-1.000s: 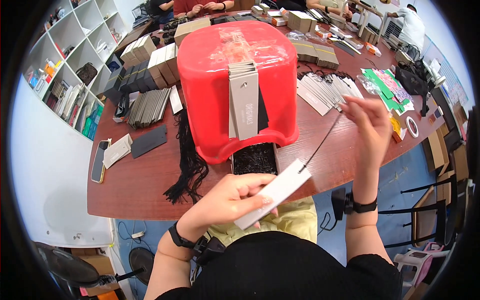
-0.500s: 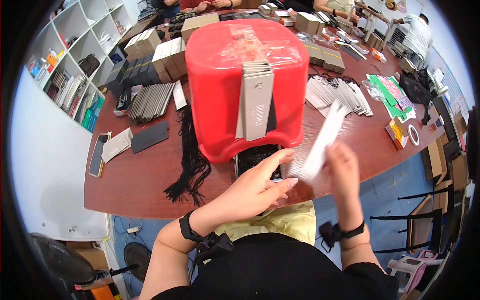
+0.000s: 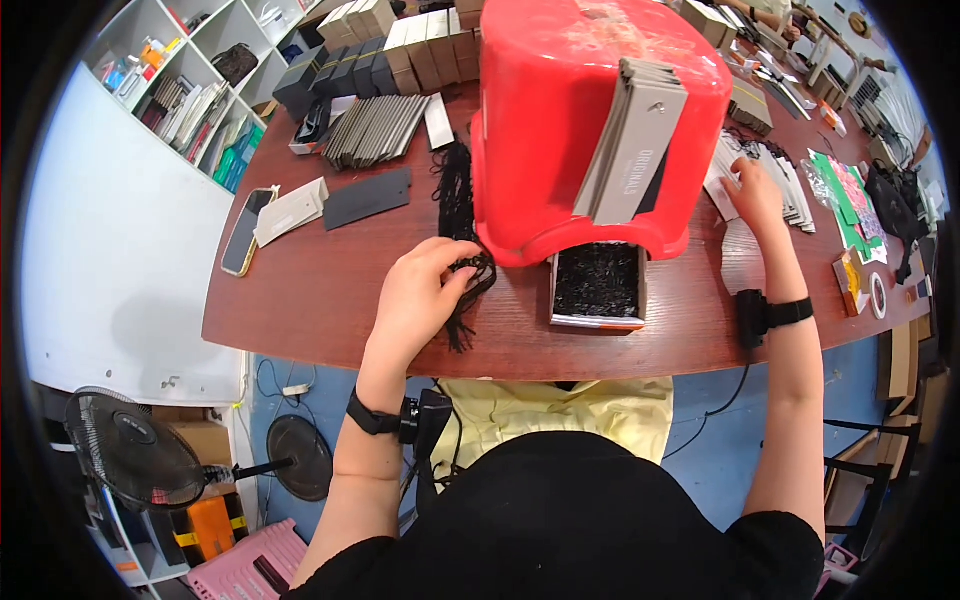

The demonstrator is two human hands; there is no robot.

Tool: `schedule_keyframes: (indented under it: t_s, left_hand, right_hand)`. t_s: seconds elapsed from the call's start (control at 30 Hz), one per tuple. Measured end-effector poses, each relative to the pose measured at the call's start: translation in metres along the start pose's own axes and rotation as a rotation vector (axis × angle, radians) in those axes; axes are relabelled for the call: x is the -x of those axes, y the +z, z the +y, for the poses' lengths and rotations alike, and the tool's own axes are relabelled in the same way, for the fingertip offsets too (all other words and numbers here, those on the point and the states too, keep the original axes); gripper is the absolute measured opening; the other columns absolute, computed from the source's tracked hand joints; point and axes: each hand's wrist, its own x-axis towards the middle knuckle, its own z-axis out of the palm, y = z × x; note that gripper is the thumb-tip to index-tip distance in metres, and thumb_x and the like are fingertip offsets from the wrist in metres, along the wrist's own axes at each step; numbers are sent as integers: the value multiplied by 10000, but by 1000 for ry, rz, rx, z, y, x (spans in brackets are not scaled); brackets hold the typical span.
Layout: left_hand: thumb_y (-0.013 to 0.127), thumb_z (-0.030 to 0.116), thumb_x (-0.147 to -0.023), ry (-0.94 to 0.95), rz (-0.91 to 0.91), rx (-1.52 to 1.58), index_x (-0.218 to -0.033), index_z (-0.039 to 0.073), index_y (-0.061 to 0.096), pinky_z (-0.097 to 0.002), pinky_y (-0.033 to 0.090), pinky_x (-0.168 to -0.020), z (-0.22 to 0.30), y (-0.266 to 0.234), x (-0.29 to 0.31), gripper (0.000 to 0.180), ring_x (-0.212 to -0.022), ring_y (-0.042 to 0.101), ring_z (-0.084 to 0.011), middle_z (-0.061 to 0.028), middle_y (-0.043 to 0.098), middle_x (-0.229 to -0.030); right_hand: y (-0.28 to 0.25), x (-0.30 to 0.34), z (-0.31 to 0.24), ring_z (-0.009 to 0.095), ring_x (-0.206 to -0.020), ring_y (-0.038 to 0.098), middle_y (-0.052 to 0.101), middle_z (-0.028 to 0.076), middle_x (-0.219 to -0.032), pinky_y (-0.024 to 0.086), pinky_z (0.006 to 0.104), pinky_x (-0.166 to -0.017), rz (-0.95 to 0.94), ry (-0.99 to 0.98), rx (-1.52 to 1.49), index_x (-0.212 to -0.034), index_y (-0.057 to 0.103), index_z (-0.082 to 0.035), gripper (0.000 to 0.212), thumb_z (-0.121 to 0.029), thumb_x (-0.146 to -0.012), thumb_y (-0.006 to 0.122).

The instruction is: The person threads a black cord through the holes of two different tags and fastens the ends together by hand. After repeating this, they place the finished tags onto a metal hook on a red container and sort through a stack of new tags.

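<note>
My left hand pinches a loop of black cord between thumb and fingers. It hangs over the bundle of black cords left of the upturned red stool. My right hand reaches over a fanned pile of pale tags with black strings. Its thumb and forefinger look apart, beside a pale tag at the pile's near edge. A stack of grey hang tags is fixed upright on the stool's front. Under the stool's near edge sits an open box of small black strands.
Grey tags stand in a row at the back left, before boxed stacks. A dark tag, pale tags and a phone lie left. Right are a small orange box and a tape roll.
My right hand has carried a pale tag out to the pile on the right. My left hand has moved left from before the stool and taken black cord. The view has shifted.
</note>
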Motion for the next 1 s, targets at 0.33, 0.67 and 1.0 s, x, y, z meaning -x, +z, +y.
schedule_keyframes:
  t_s: [0.33,0.67,1.0]
  left_hand:
    - [589,-38,-661,422,-298,-203,-845,67,601,-299,442,-628,-3,-1,-6,212,-724,540,-223,-55,499,-884]
    - [622,78,-668,325,-462,-193,-824,71,604,-330,429,-653,-9,-23,16,158,-734,526,-247,-69,469,-879]
    - [605,33,-709,223,-366,42,-766,39,557,-231,388,-559,-9,-23,25,75,-619,469,-135,-41,462,-863]
  right_hand:
    - [-58,51,-45,209,-670,559,582,81,-823,434,319,-610,8,-36,-284,-850,563,-41,181,-203,-771,575]
    - [-88,121,-109,152,-508,530,578,83,-693,414,240,-433,77,-262,-661,-807,583,-15,72,-18,-735,592]
    - [-91,134,-120,161,-519,549,590,90,-688,423,234,-444,20,-282,-753,-788,586,-13,64,-2,-725,595]
